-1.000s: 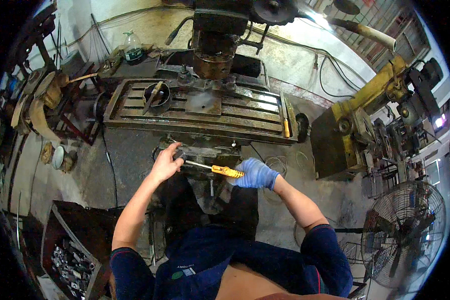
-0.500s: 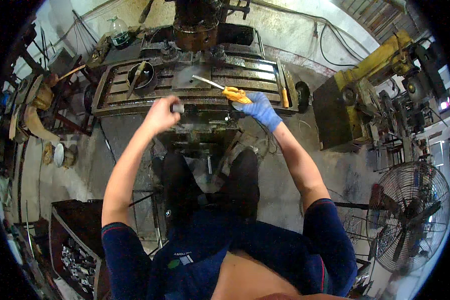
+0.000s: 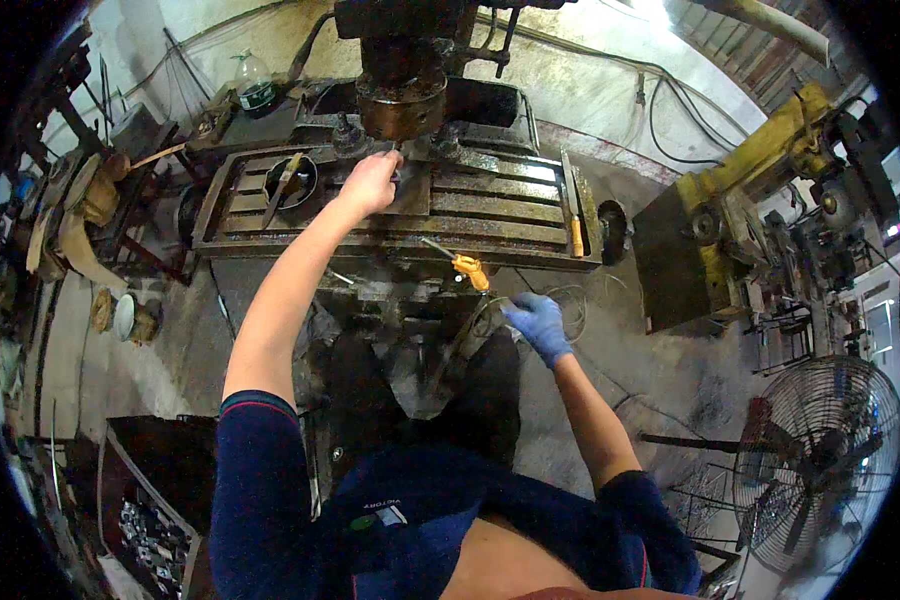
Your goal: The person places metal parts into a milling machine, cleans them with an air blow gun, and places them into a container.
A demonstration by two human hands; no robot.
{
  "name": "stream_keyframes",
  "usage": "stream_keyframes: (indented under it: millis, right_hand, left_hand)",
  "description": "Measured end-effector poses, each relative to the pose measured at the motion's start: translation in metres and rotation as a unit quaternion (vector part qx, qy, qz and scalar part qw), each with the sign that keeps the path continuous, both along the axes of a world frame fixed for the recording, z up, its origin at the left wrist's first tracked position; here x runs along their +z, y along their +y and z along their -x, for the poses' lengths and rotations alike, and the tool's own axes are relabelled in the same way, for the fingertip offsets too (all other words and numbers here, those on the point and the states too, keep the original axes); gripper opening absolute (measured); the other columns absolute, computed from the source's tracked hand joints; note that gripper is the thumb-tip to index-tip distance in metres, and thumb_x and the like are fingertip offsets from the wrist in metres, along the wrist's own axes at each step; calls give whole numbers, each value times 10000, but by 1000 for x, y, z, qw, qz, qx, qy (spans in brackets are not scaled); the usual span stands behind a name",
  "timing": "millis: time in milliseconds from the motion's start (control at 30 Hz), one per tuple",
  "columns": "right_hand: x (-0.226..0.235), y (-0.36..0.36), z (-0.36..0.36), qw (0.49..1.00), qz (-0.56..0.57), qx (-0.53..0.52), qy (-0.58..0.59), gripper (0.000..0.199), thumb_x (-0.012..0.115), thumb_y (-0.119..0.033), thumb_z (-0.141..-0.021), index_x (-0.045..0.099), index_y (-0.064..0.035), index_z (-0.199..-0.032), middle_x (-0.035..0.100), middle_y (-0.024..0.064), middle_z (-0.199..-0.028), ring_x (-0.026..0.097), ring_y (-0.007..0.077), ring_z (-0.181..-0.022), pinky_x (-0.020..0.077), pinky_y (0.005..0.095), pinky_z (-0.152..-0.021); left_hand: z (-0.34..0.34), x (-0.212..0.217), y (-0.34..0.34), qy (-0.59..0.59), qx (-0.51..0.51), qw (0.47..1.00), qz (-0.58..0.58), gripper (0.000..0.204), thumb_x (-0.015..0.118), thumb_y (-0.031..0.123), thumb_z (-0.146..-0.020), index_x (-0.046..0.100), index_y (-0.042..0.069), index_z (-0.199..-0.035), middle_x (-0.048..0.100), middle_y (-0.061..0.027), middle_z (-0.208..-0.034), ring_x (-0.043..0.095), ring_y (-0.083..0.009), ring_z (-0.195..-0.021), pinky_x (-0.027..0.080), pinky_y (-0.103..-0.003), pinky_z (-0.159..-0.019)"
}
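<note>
Yellow air gun (image 3: 472, 273) sits at the front edge of the slotted bench (image 3: 500, 208), long axis slanting, nozzle benchward. The gloved right hand (image 3: 537, 325), nearer, appears released, just beside it; the left hand (image 3: 373, 184), over the bench's middle, has bent fingers, grasp undeterminable. Counted: one bench, two hands, one gun.

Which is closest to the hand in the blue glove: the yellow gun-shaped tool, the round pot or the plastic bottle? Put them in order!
1. Yellow gun-shaped tool: just left of the gloved right hand.
2. Round pot: on the machine table's left part.
3. Plastic bottle: farther back, upper left.
</note>
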State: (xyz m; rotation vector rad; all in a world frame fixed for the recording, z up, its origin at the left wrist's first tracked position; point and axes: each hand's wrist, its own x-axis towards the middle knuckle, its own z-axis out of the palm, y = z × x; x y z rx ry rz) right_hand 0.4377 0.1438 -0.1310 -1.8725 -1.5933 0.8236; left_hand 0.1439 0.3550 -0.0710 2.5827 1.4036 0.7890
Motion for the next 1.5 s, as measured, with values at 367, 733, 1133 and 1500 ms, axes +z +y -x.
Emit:
stream_keyframes:
  millis: [367, 733, 1133, 1500]
  right_hand:
    - [-24, -63, -70, 992, -6, -101, 78, 240, 652, -157, -772, 644, 28, -926, 661, 57, -820, 583, 95, -743, 460, 236, -694]
    - [60, -49, -73, 993, -76, -90, -30, 229, 673, -184, -739, 656, 4, -869, 662, 134, -781, 625, 161, -686, 484, 286, -637]
    - [420, 53, -53, 747, -643, 155, 69, 342, 528, -262, -830, 567, 0, -1047, 609, 108, -980, 550, 199, -983, 328, 408, -997]
    - [293, 32, -23, 756, -648, 19, 91, 246, 431, -189, -870, 545, 28, -848, 576, 108, -819, 561, 218, -804, 442, 337, -785]
  left_hand:
    - [-4, -18, 6, 37, 117, 992, -39, 207, 599, 153, -733, 571, 92, -928, 596, -134, -859, 588, -314, -799, 453, -420, -726]
    - [-23, -19, 21, -16, 199, 980, -13, 217, 612, 212, -747, 584, 52, -891, 623, -152, -800, 619, -313, -741, 488, -436, -657]
    - [-21, -6, 28, -31, 239, 967, 79, 335, 643, 295, -722, 583, 30, -918, 631, -168, -844, 617, -325, -810, 497, -423, -698]
    - [-10, -17, 35, -18, 245, 965, 94, 298, 640, 301, -730, 628, 17, -822, 632, -165, -821, 620, -320, -798, 499, -415, -702]
